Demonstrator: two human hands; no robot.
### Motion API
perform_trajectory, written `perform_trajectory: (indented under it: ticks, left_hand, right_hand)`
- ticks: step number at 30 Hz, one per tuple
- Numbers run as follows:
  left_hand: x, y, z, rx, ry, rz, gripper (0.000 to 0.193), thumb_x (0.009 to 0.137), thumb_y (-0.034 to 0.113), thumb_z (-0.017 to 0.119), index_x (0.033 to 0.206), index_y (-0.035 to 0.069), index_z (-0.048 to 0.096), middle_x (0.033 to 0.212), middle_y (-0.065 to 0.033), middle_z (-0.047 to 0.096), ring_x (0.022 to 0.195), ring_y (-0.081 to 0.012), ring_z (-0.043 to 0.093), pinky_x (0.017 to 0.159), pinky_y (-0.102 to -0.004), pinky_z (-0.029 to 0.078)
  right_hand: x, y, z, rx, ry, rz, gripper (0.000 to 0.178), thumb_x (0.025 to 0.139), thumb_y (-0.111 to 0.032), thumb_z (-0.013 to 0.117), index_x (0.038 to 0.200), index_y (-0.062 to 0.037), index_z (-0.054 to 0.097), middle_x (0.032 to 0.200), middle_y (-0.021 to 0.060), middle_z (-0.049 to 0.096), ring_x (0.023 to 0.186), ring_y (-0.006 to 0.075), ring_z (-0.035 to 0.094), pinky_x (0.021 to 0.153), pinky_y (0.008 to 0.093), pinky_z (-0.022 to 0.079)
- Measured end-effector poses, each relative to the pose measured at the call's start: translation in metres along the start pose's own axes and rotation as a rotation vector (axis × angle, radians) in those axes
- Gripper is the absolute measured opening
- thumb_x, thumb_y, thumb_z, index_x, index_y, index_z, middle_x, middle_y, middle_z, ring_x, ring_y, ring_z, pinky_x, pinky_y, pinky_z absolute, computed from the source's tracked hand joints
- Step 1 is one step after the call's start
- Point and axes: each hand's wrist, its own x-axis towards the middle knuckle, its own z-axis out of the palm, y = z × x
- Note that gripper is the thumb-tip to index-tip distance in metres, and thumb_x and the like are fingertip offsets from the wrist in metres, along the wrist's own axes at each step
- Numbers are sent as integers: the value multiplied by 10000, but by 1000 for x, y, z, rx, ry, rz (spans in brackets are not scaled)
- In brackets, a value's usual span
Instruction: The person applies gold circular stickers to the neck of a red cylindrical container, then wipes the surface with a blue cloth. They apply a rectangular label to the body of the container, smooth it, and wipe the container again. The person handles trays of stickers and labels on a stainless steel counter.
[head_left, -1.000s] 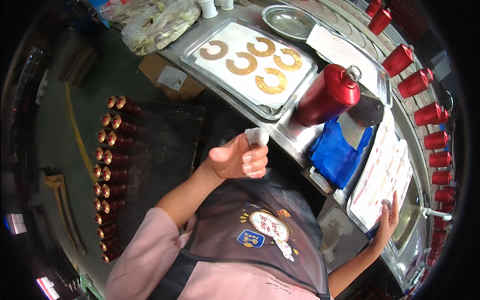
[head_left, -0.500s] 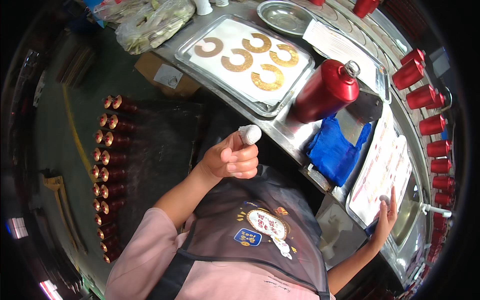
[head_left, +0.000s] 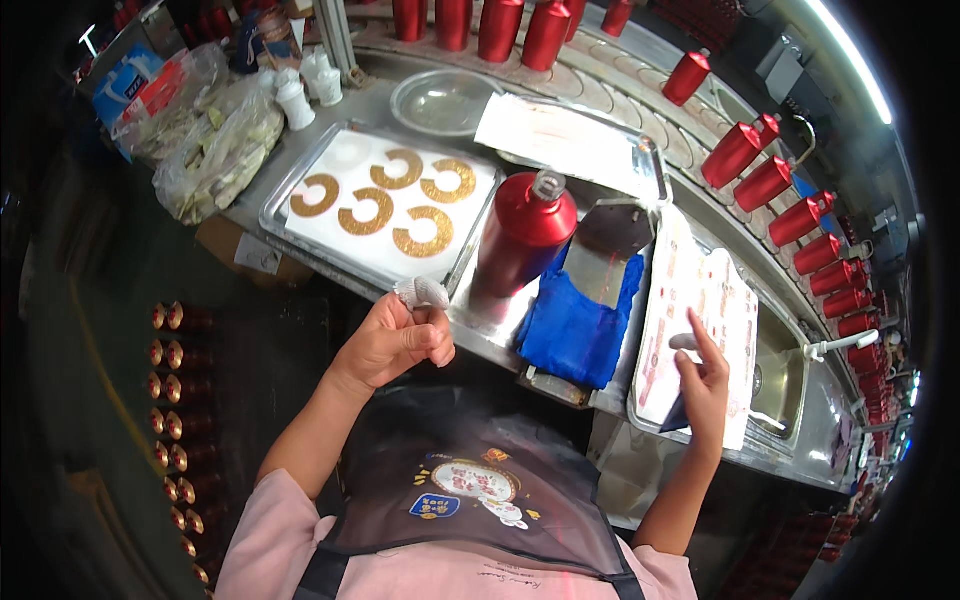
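My left hand is closed in front of the bench edge, its index finger wrapped in white tape; nothing shows in it. My right hand is over a tray with a sheet of printed labels. Its index finger points out and its thumb has a grey cover. The other fingers curl beside a dark blue piece, apparently held against the palm. Between the hands, a red bottle with a clear neck stands upright beside a blue cloth draped over a metal stand.
At the left, a metal tray carries several gold C-shaped labels on white paper. Behind are a round metal dish and paper sheets. Red bottles line the conveyor; a sink is at right.
The view has swung to the right, so the bench things appear further left. My left hand is still closed and my right hand still hovers by the label sheet.
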Motion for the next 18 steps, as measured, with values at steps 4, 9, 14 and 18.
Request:
perform_trajectory:
  ticks: [4, 9, 14, 18]
  left_hand:
    - [21, 13, 3, 348, 101, 137, 236, 969, 86, 665, 1182, 7, 599, 922, -96, 699, 835, -206, 703, 802, -337, 574]
    - [24, 11, 0, 445, 257, 191, 184, 1016, 121, 603, 1167, 18, 587, 863, -94, 675, 780, -169, 674, 738, -282, 539]
    - [20, 7, 1, 533, 274, 307, 166, 1021, 105, 589, 1162, 19, 577, 806, -47, 616, 711, -127, 603, 683, -259, 490]
    - [36, 10, 1, 640, 309, 395, 226, 1014, 108, 605, 1215, 13, 566, 907, -54, 631, 798, -128, 619, 793, -268, 517]
  right_hand:
    - [25, -36, 46, 113, -80, -65, 645, 864, -18, 698, 1480, -98, 529, 1129, 52, 652, 766, 53, 547, 625, 192, 446]
    - [66, -67, 106, -132, -134, -395, 1090, 651, -355, 933, 1548, -94, 373, 1304, 193, 597, 1147, 299, 594, 906, 386, 518]
    - [97, -74, 146, -77, -138, -484, 1191, 535, -377, 992, 1501, -63, 370, 1382, 173, 565, 1274, 292, 574, 1061, 397, 469]
    - [97, -72, 149, 6, -185, -425, 1181, 539, -387, 994, 1497, -73, 379, 1368, 172, 576, 1272, 297, 580, 1069, 401, 466]
